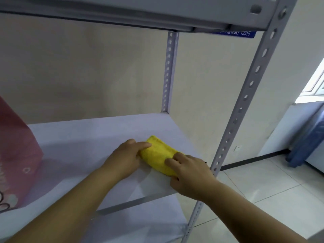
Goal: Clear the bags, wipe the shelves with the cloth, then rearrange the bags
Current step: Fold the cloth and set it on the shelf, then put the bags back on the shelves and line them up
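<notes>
A folded yellow cloth [157, 154] lies on the white middle shelf [84, 148], near its right front corner. My left hand [125, 159] holds the cloth's left end, its index finger stretched along the top edge. My right hand [190, 174] holds the cloth's right end with its fingers curled over it. A pink bag [15, 151] with a cartoon print stands on the same shelf at the far left, partly cut off by the frame edge.
Perforated grey uprights [245, 99] frame the rack at the right front and at the back. An upper shelf [122, 13] hangs close overhead and a lower shelf [140, 227] shows below. White tiled floor [263, 186] and blue fabric [308, 142] lie to the right.
</notes>
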{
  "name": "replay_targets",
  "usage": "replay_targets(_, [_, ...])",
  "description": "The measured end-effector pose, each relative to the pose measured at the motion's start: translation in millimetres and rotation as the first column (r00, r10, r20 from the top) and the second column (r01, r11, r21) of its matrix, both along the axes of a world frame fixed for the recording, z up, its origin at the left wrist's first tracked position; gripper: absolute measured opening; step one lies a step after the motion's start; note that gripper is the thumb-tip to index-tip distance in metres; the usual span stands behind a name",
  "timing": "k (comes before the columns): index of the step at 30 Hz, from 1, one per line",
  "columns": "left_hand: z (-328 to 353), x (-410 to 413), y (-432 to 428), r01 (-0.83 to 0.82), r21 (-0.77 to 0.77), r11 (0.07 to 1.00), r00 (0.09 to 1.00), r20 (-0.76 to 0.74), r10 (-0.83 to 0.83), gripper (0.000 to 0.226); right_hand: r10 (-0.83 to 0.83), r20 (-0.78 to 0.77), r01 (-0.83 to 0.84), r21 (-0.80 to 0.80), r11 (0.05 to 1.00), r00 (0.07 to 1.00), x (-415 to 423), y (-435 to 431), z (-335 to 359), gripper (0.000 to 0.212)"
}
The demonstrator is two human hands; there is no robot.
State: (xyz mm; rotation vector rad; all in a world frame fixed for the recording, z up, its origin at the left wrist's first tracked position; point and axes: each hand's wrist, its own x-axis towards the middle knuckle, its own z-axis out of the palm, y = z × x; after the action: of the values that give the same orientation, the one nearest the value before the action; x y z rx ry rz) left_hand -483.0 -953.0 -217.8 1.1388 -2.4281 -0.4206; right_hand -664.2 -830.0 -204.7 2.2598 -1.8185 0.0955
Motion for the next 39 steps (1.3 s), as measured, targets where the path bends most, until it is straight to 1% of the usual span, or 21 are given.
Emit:
replay_targets(1, [1,-7,-1,0.001,0.043,0.999,0.998,-0.061,0.002,0.049,-0.012,-0.007,0.012,-0.027,1.0,1.0,2,2,0,0.03])
replay_targets(2, [2,-12,-1,-0.004,0.118,0.993,0.991,-0.135,0.02,0.045,-0.021,0.021,0.021,-0.016,1.0,1.0,3,4,-1,0.03])
replay_targets(4, [4,-23,-4,0.008,0.294,0.956,0.963,-0.261,0.072,0.03,-0.054,0.093,0.053,0.017,0.998,0.994,4,4,-3,0.038])
replay_targets(5, [3,-29,-5,0.021,0.347,0.938,0.951,-0.295,0.089,0.023,-0.064,0.121,0.061,0.027,0.998,0.991,1,5,-5,0.042])
replay_targets(6, [2,-34,-7,0.032,0.362,0.932,0.947,-0.309,0.087,0.02,-0.064,0.153,0.06,0.03,0.998,0.986,-1,5,-5,0.044])
replay_targets(8, [0,-44,-10,0.05,0.325,0.944,0.95,-0.307,0.055,0.023,-0.063,0.182,0.056,0.045,0.997,0.981,-6,6,-6,0.04])
replay_targets(10, [-3,-54,-12,0.072,0.274,0.959,0.959,-0.282,0.008,0.032,-0.085,0.181,0.077,0.051,0.996,0.98,-13,5,-10,0.037])
replay_targets(14, [-8,-68,-17,0.071,0.202,0.977,0.97,-0.242,-0.021,0.042,-0.154,0.169,0.143,0.075,0.987,0.973,-25,1,-15,0.041])
replay_targets(18, [-8,-71,-17,0.073,0.17,0.983,0.979,-0.203,-0.037,0.043,-0.183,0.197,0.159,0.135,0.978,0.963,-25,0,-8,0.042])
replay_targets(21, [-2,-65,-14,0.067,0.181,0.981,0.983,-0.183,-0.034,0.039,-0.192,0.297,0.147,0.168,0.975,0.935,-23,2,5,0.041])
replay_targets(24, [6,-53,-7,0.063,0.162,0.985,0.988,-0.148,-0.039,0.033,-0.211,0.375,0.168,0.144,0.975,0.903,-23,5,21,0.041])
replay_targets(27, [19,-35,5,0.04,0.128,0.991,0.993,-0.119,-0.025,0.025,-0.171,0.371,0.158,0.066,0.985,0.913,-22,10,37,0.033])
replay_targets(30, [40,-14,20,0.009,0.085,0.996,0.996,-0.086,-0.002,0.02,-0.096,0.389,0.109,-0.01,0.994,0.916,-18,10,56,0.023])
replay_targets(33, [65,7,38,-0.045,0.037,0.998,0.996,-0.076,0.048,0.016,-0.008,0.438,0.04,-0.063,0.997,0.899,-11,7,78,0.022])
replay_targets(39, [113,42,79,-0.132,-0.08,0.988,0.986,-0.112,0.123,0.008,0.145,0.499,-0.069,-0.167,0.984,0.854,8,5,122,0.02])
